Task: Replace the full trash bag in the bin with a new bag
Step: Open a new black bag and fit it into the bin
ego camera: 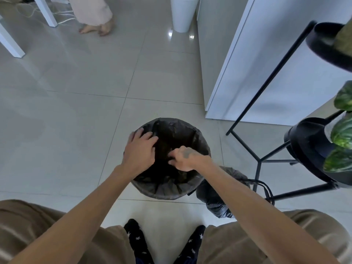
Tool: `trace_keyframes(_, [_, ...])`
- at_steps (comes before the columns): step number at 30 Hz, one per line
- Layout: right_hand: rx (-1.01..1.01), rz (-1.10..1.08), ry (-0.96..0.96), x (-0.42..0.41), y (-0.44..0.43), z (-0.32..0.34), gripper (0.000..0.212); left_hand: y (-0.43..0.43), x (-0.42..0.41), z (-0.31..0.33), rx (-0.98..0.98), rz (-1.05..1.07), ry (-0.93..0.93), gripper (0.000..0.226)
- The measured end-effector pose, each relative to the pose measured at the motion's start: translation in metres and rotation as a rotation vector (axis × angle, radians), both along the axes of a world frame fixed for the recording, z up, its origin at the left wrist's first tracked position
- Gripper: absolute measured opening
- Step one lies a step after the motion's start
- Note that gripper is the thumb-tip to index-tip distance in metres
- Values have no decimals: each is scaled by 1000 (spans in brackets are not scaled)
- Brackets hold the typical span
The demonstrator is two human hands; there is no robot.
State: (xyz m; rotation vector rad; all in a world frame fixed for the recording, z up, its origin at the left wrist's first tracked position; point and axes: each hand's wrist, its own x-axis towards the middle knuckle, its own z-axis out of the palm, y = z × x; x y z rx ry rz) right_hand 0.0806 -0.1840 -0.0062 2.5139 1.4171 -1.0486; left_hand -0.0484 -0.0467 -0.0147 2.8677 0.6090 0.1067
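Observation:
A round bin (165, 194) stands on the tiled floor in front of my feet, lined with a dark new trash bag (177, 130) whose edge is folded over the rim. My left hand (140, 149) rests flat on the bag at the bin's left rim, fingers spread. My right hand (183, 159) is inside the bin's mouth, fingers pinched on a fold of the new bag's plastic. The full trash bag (219, 199), grey-black with its drawstring loops out, lies on the floor just right of the bin, partly hidden by my right forearm.
A black metal plant stand (257, 162) with pots and green leaves stands at the right. A white cabinet (247, 73) is behind it. A white cylinder bin (183, 14) and another person's bare feet (97, 28) are at the far end, with white table legs (11, 44) at left.

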Motion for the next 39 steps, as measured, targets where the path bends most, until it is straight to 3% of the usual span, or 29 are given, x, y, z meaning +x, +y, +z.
trace_keyframes(2, [-108, 43, 69, -15, 4, -8, 58, 9, -9, -17, 131, -6, 43, 44])
trace_keyframes(5, [-283, 106, 119, -32, 6, -19, 74, 19, -20, -37, 163, -8, 147, 52])
trace_keyframes(9, [-425, 157, 171, -39, 2, -32, 80, 20, -17, -38, 144, -23, 164, 58])
trace_keyframes(12, [-414, 135, 186, -37, 0, -35, 80, 18, -16, -35, 112, -9, 136, 58])
trace_keyframes(16, [-276, 118, 78, -33, 2, -36, 76, 23, -23, -34, 113, -4, 79, 62])
trace_keyframes(22, [-500, 195, -57, -33, 1, -64, 83, 22, -26, -36, 102, -10, 148, 64])
trace_keyframes(24, [-414, 166, -45, -31, 1, -61, 79, 21, -26, -33, 90, -1, 119, 67])
trace_keyframes(27, [-78, 52, -90, -26, -2, -36, 66, 20, -31, -25, 43, 67, 15, 70])
trace_keyframes(32, [436, -318, -473, -8, -44, 15, 41, 13, -50, -2, -275, 488, -126, 65])
trace_keyframes(34, [447, -514, -492, -10, -70, 27, 45, 9, -62, -3, -394, 605, -139, 64])
trace_keyframes(39, [171, -711, -210, -35, -108, 9, 78, -12, -83, -25, -681, 672, -88, 66])
